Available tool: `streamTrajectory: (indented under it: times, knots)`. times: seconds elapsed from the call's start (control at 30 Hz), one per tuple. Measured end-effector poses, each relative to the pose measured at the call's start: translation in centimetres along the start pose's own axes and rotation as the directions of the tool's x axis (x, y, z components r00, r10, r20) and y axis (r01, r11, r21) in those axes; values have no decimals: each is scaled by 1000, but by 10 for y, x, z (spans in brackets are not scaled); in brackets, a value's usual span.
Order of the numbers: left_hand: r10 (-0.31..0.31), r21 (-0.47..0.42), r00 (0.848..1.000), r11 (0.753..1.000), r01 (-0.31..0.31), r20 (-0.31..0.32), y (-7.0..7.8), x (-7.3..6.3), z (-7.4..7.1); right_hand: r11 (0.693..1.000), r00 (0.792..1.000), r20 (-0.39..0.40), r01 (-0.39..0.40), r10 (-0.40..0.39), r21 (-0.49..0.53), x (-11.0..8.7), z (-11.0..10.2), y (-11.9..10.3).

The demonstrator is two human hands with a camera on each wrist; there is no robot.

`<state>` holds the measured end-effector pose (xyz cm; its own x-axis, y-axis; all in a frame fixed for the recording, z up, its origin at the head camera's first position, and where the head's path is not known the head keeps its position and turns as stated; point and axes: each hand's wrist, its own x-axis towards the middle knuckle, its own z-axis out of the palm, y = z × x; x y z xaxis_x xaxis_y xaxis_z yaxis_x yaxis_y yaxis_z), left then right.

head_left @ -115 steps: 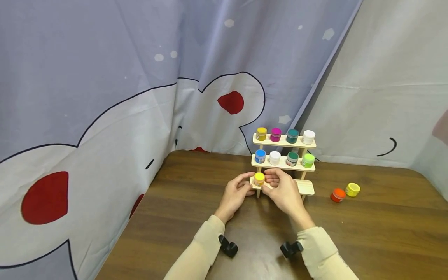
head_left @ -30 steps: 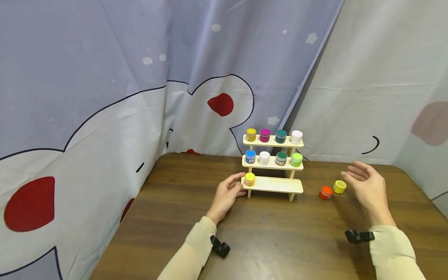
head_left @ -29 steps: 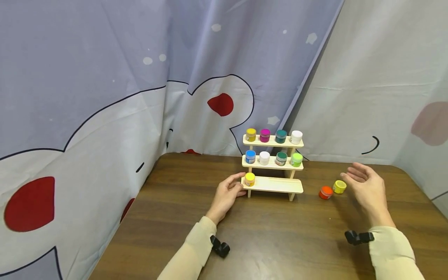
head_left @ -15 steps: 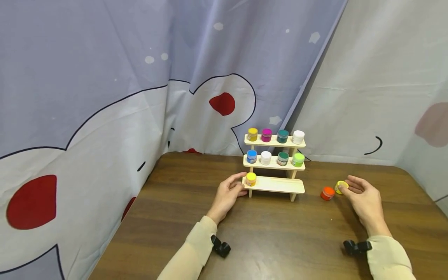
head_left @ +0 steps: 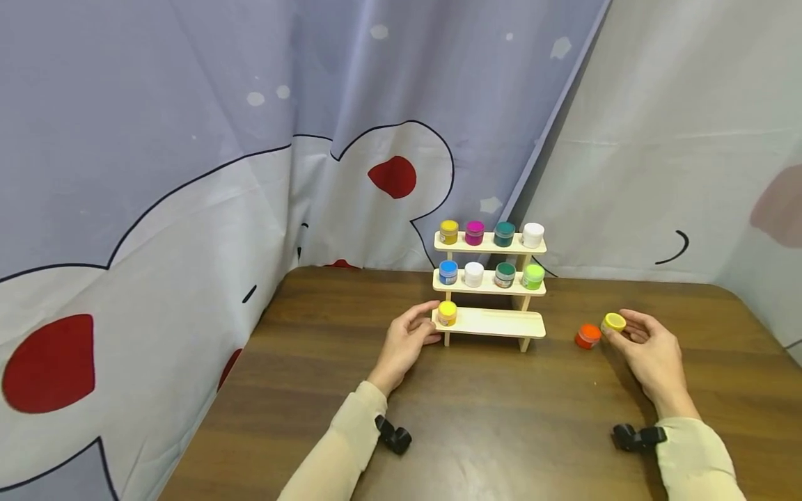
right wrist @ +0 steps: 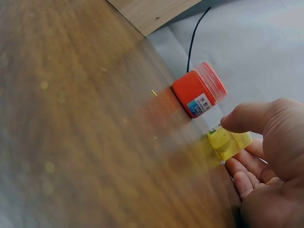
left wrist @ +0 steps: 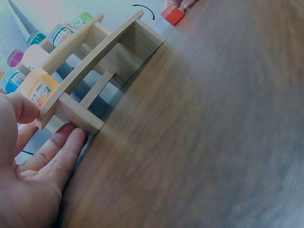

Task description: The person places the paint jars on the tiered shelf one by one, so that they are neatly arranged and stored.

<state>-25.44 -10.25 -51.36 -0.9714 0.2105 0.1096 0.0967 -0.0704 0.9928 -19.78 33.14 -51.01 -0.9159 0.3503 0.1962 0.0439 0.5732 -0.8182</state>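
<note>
My right hand pinches a yellow paint jar between thumb and fingers, low at the tabletop. Just left of it stands a red-orange paint jar with a clear lid rim and a printed label. My left hand holds the left end of a three-tier wooden display rack, thumb at the lowest shelf's corner and fingers against the leg below. Beside that thumb, an orange-yellow paint jar stands at the left end of this shelf; the rest of the shelf is bare wood.
Several paint jars line the two upper shelves, among them a magenta jar, a blue jar and a light green jar. A printed curtain hangs behind the brown wooden table.
My right hand has gone from the rack to the yellow jar on the right, closed its fingers on it and shifted it slightly. The left hand has stayed at the rack's left end.
</note>
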Motion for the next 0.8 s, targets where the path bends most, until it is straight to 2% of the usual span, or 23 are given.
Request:
streamTrajectory:
  times: [0.47, 0.8]
  knots:
    - [-10, -5, 1000, 1000, 10, 7, 0, -2, -1, 999, 999, -30, -39, 39, -17, -1, 2, 0]
    - [-9, -7, 1000, 1000, 9, 9, -1, 0, -1, 999, 999, -39, -37, 36, -37, -1, 2, -1]
